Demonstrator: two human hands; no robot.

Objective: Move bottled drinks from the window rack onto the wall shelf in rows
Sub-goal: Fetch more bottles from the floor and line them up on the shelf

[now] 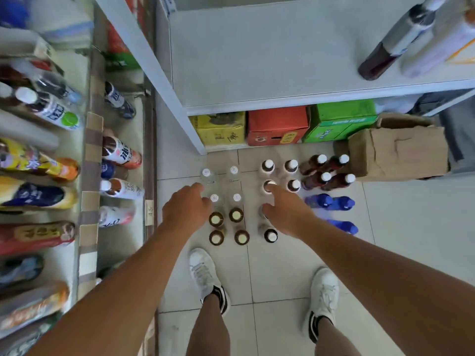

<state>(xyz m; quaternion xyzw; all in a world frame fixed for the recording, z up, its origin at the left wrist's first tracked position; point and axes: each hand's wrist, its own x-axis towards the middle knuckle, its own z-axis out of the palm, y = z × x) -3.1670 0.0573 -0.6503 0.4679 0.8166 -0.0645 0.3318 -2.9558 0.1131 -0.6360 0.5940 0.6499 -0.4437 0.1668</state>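
- I'm looking straight down at the tiled floor (282, 268), where the bottled drinks stand upright in small blocks in front of the wall shelf (257, 60).
- My left hand (186, 208) is low over the clear bottles (214, 199). Its knuckles face the camera and its fingers are tucked out of sight, so I cannot tell whether it grips anything.
- My right hand (285, 214) reaches over the dark bottles (291, 166). The fingers are stretched forward and relaxed, one fingertip is on a white cap, and the thumb is spread to the side.
- The amber bottles (236, 215) stand in a square between the two hands, just behind the clear ones as I see them.
- The reddish bottles (326, 177) and the blue bottles (341, 202) stand to the right of the dark ones.
- The wall shelf carries a dark bottle (393, 42) near its right end, next to a white one.
- Yellow, red and green cartons (277, 125) sit under the shelf, with a cardboard box (395, 152) beside them.
- The window rack (88, 155) on my left is full of assorted bottles.
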